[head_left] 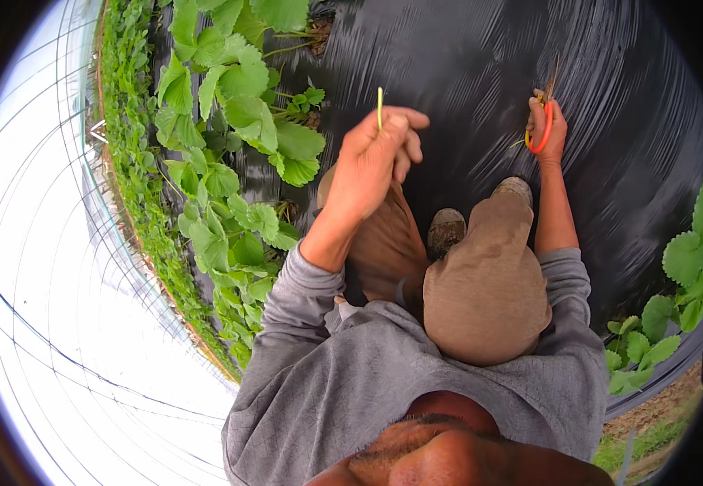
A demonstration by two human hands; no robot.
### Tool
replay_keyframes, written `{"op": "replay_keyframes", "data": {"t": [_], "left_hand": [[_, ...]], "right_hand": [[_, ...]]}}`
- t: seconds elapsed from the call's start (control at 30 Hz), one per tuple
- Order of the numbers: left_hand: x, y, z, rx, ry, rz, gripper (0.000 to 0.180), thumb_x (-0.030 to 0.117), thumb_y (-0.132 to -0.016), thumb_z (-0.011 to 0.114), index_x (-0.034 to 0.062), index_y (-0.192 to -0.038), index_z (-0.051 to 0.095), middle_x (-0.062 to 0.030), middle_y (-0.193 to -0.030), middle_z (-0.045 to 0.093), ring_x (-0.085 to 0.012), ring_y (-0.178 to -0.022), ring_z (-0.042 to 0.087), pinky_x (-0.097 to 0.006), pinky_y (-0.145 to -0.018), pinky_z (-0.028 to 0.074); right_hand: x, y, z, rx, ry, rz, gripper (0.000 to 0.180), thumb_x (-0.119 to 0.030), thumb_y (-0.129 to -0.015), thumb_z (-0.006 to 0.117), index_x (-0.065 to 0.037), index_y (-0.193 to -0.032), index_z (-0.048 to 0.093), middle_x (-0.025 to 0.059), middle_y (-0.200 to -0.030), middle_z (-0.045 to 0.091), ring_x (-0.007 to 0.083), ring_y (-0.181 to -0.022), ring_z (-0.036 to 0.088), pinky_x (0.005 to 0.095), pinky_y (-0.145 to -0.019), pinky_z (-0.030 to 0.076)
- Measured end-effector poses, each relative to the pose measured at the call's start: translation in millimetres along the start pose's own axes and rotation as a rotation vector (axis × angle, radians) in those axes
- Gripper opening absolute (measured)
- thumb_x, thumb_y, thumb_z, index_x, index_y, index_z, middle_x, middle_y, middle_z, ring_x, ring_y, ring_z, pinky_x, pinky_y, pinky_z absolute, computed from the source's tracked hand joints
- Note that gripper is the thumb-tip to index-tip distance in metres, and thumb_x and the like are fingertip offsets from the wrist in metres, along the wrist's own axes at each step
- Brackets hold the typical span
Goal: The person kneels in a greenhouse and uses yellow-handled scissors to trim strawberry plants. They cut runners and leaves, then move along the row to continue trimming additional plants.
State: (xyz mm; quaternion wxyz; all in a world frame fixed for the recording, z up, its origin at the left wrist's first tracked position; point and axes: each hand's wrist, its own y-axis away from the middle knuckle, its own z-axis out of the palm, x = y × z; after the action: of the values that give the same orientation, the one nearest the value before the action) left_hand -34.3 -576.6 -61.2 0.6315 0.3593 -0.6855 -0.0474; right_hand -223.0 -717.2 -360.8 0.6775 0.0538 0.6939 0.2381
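Raised in front of my chest, my left hand (380, 146) pinches a short pale-green stem (380, 105) that sticks up between thumb and forefinger. Its other fingers are loosely curled toward the right. My right hand (556, 130) is farther right, low over the black plastic sheet, with its fingers through the handles of a pair of scissors (542, 146). The handles are orange-red, and the thin blades point away from me; whether they are parted I cannot tell. Leafy strawberry plants (250, 117) grow just left of my left hand.
Black plastic film (449, 73) covers the ground ahead. My bent knees and dirty shoes (446, 228) are between my arms. More plants (647, 344) grow at the lower right, beside a strip of soil and grass. On the left, a row of green plants runs along a pale netted or framed cover.
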Motion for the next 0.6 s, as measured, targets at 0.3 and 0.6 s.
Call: {"op": "replay_keyframes", "data": {"t": [0.3,0.6], "left_hand": [[25,-115,-106,0.595,-0.235,0.265,0.023,0.020,-0.098,0.054,0.0011,-0.105,0.066,-0.0015,-0.065,0.058,-0.0087,-0.050,0.046,-0.026,-0.048,0.036],[25,-140,-134,0.584,-0.944,0.214,0.036,0.026,-0.085,0.071,-0.0004,-0.109,0.072,-0.0219,-0.096,0.074,-0.0317,-0.087,0.072,-0.038,-0.079,0.054]], "right_hand": [[-8,0,-1,-0.007,-0.071,0.007,0.034,-0.026,-0.095,0.066,-0.001,-0.118,0.068,0.0005,-0.070,0.058,0.0071,-0.060,0.055,0.0235,-0.056,0.048],[-9,1,1,0.007,-0.078,0.011,0.035,-0.028,-0.094,0.067,-0.002,-0.118,0.068,0.0005,-0.070,0.058,0.0070,-0.060,0.055,0.0231,-0.057,0.048]]}}
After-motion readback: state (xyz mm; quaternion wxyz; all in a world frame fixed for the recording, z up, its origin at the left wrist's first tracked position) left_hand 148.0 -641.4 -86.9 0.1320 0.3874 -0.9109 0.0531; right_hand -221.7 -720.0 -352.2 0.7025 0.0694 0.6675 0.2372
